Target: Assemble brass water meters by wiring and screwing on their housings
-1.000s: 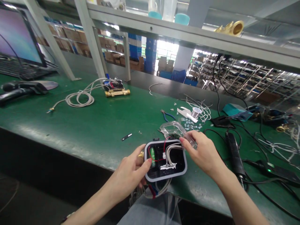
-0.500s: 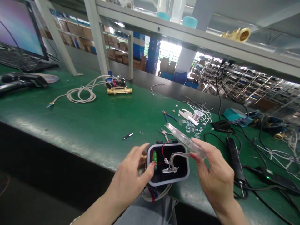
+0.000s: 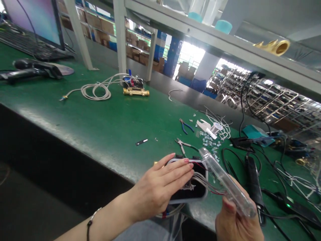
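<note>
My left hand (image 3: 160, 189) lies across a black plastic housing with a grey rim (image 3: 194, 197), its fingers flat over the top and hiding most of the inside. My right hand (image 3: 237, 224) grips a long transparent plastic cover (image 3: 225, 184) by its lower end, tilted up on edge beside the housing. Several grey wires and a thin red wire (image 3: 203, 180) run from the housing towards the cover. More wires (image 3: 170, 211) hang below the housing, over my lap.
Long-nose pliers (image 3: 186, 126), wire cutters (image 3: 182, 145) and scattered small transparent parts (image 3: 209, 142) lie on the green workbench (image 3: 75, 113) beyond my hands. A black electric screwdriver (image 3: 253, 182) lies right of the cover, among black cables. A brass pipe fitting (image 3: 136, 92) sits farther left.
My left hand has moved from the housing's left side to across its top. The cover has swung farther right and down, and the view has turned to the left.
</note>
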{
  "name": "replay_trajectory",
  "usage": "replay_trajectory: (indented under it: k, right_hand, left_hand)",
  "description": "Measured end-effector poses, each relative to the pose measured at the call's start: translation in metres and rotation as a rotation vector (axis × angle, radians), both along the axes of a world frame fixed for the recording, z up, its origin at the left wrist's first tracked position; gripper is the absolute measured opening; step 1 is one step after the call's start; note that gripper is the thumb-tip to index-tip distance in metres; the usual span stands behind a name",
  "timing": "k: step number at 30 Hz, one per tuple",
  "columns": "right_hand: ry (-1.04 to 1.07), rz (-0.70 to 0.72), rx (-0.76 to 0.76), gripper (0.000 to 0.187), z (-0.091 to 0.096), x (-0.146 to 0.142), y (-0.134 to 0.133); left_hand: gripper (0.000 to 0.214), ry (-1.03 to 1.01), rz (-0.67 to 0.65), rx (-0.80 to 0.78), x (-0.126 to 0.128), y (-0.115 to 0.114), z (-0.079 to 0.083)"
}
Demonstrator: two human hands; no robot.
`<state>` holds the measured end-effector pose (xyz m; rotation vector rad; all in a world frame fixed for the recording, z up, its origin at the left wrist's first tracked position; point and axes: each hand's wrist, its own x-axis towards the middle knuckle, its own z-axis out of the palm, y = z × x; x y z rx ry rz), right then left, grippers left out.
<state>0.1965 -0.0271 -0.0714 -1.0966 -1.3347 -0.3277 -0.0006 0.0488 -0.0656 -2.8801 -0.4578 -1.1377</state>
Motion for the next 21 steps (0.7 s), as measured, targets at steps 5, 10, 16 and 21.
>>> replay_trajectory:
  k: [5,10,16,21]
  right_hand:
    - [-0.027,-0.02,-0.117,0.025,0.012,-0.001,-0.004]
    - [-0.051,-0.045,-0.213,0.025,0.023,0.001,-0.007]
    - [-0.108,0.046,-0.237,0.029,0.018,0.001,-0.008]
    - [-0.189,0.085,-0.24,0.035,0.013,0.007,-0.01]
  left_hand:
    - [0.04,-0.082,-0.08,-0.008,0.003,0.001,-0.006]
    - [0.037,-0.138,-0.088,-0.053,0.004,-0.001,-0.002]
    - [0.031,-0.227,-0.041,-0.187,0.011,-0.005,-0.002]
    - [0.021,-0.36,0.219,-0.243,0.022,-0.012,-0.001]
